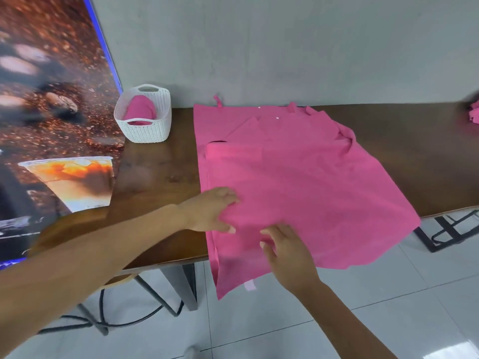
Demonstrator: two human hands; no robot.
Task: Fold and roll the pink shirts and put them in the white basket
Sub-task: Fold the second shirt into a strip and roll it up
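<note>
Head view looks down on a dark wooden tabletop with a pink shirt spread across it, collar end toward the grey wall and hem hanging over the near edge above the tiled floor. One sleeve is folded in over the body on the left side, and the right side bunches a little near the far corner.

The left hand sits at the shirt's left edge near the tabletop's front; its grip looks closed on the cloth, thumb beneath a raised fold and fingers curled over the top. The right hand lies just beside it, lower down, over the part of the shirt that overhangs the edge; its fingers are bent into the fabric, but whether they pinch it or only press on it cannot be told. Most of the shirt stretches away from both hands, up and to the right.

The white basket stands well apart at the far left of the tabletop, holding a rolled pink shirt. More pink cloth shows at the right border.
</note>
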